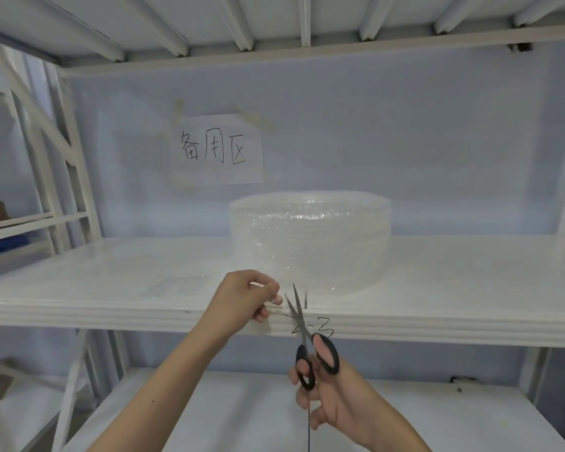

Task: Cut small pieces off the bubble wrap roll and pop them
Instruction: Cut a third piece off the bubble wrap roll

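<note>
A big clear bubble wrap roll (310, 236) stands on end on the white shelf (111, 288), near its front edge. My left hand (245, 298) pinches the loose front edge of the wrap at the roll's lower left. My right hand (336, 396) grips black-handled scissors (310, 344) below the shelf edge. Their blades are parted and point up at the wrap just right of my left fingers.
A paper sign (217, 150) with handwriting is taped to the back wall. White rack uprights (69, 164) stand at the left and right. A lower shelf (242, 409) lies under my arms. Marker writing sits on the shelf's front lip.
</note>
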`<state>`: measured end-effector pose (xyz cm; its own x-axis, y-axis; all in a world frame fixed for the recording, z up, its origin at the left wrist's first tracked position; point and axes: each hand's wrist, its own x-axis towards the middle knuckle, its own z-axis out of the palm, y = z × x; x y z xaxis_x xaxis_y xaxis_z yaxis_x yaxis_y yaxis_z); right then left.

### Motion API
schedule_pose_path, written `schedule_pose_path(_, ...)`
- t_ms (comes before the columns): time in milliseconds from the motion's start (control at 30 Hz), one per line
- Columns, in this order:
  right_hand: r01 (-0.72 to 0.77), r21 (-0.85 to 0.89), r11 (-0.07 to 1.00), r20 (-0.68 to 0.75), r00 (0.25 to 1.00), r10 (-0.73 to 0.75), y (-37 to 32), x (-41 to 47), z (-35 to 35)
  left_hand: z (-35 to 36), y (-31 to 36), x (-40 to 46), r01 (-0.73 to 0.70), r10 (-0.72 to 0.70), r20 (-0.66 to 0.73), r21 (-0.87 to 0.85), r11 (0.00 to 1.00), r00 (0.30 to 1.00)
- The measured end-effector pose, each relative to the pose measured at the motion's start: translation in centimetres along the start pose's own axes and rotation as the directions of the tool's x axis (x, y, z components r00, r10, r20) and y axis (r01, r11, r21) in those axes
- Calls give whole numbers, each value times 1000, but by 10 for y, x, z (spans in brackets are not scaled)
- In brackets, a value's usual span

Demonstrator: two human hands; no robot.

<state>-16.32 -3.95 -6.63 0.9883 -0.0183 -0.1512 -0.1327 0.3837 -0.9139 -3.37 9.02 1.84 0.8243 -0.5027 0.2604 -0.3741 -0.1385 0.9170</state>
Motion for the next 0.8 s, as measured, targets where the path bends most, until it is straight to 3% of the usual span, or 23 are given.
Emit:
schedule_pose_path(200, 81, -17, 997, 61, 995, -79, -17, 21, 3, -2, -4, 0, 0, 1, 18, -38, 999, 1000)
schedule_pose_path(467, 156, -182, 971, 6, 987, -158, -14, 25, -2, -6, -14, 0, 14, -11, 37, -68, 998, 999)
schedule_pose_path(800, 165, -149, 975, 69, 985, -156, -21, 31, 0, -6, -16, -4, 13, -1, 104, -116, 993, 995)
